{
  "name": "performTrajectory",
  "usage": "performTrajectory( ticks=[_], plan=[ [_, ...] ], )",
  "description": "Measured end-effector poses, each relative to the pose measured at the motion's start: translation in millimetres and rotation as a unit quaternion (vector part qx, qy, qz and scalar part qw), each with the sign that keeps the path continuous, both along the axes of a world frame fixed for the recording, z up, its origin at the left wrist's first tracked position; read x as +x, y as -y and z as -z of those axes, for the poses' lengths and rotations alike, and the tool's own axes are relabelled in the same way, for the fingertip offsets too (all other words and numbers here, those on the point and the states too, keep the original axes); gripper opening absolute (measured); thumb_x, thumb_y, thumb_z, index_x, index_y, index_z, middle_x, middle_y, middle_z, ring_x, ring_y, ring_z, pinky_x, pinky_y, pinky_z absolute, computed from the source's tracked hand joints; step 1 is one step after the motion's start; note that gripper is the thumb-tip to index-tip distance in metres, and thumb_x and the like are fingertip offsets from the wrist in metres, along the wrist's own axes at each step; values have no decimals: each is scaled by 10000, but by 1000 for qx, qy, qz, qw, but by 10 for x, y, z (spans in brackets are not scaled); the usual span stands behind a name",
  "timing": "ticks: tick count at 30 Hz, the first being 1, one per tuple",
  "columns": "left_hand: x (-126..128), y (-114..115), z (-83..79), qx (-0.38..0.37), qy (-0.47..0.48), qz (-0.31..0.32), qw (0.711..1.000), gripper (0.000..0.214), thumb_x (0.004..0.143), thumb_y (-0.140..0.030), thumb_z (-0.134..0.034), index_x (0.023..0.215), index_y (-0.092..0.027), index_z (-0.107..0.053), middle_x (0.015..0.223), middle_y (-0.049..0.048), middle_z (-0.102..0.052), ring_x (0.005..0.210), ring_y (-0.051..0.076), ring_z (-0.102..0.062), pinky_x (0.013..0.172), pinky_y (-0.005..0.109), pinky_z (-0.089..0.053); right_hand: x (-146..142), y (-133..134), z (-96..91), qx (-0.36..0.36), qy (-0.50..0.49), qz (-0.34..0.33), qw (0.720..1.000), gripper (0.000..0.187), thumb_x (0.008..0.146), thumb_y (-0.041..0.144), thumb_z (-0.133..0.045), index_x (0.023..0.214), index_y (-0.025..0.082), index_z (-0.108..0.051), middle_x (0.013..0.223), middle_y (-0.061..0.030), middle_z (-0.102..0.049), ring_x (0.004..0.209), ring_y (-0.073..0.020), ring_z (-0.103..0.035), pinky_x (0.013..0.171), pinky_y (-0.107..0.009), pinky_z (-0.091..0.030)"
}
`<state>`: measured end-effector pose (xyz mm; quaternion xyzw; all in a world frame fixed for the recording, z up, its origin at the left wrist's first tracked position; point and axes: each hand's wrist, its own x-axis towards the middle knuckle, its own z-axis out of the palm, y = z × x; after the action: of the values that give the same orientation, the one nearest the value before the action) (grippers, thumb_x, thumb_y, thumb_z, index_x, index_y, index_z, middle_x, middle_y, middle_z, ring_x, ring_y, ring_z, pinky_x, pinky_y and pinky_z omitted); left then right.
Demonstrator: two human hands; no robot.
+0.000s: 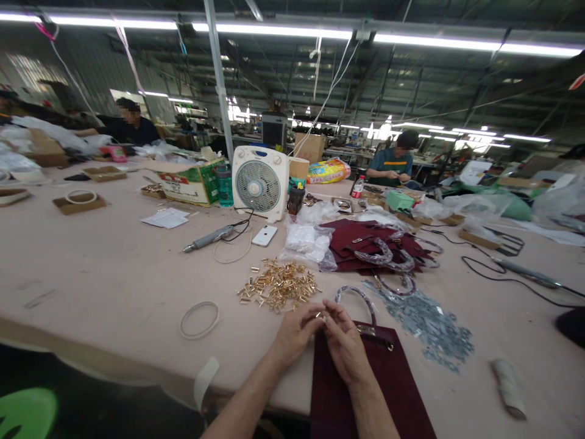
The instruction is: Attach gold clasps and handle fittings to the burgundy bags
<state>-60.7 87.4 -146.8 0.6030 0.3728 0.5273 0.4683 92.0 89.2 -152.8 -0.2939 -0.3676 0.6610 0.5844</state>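
My left hand [296, 332] and my right hand [343, 340] meet at the fingertips over the near edge of the table, pinching a small gold metal piece [323, 316] between them. Both hands have curled fingers. Under my right hand lies a dark maroon bag panel [393, 384] with a wrapped handle [356, 296] and a metal fitting [372, 331]. Just beyond my hands sits a heap of small gold fittings [278, 285]. To the right is a scatter of small grey metal plates [427, 320].
A white desk fan [259, 181], a phone [264, 235], an electric screwdriver [208, 239], plastic bags [308, 241] and a stack of maroon pieces with handles [379, 247] lie farther back. A tape ring [200, 319] is at the left. Two other people work at the far side.
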Motion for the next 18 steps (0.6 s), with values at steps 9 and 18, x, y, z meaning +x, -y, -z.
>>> performTrajectory(
  ticks=[9, 18],
  plan=[
    [-35, -21, 10, -94, 127, 78, 984, 404, 885, -414, -786, 1191, -158, -720, 1058, 98, -769, 859, 167, -698, 763, 255, -531, -12, 25, -23, -19, -26, -54, 998, 292, 783, 353, -890, 1034, 267, -768, 1028, -30, -746, 913, -199, -686, 889, -351, -551],
    [-49, -4, 8, -146, 169, 77, 972, 430, 811, -455, -855, 1105, -164, -740, 807, 19, -711, 673, 104, -602, 661, 224, -451, 32, -22, 72, -34, -19, 40, 998, 307, 825, 454, -838, 1086, 297, -799, 1157, -51, -758, 1054, -225, -684, 916, -348, -559]
  ],
)
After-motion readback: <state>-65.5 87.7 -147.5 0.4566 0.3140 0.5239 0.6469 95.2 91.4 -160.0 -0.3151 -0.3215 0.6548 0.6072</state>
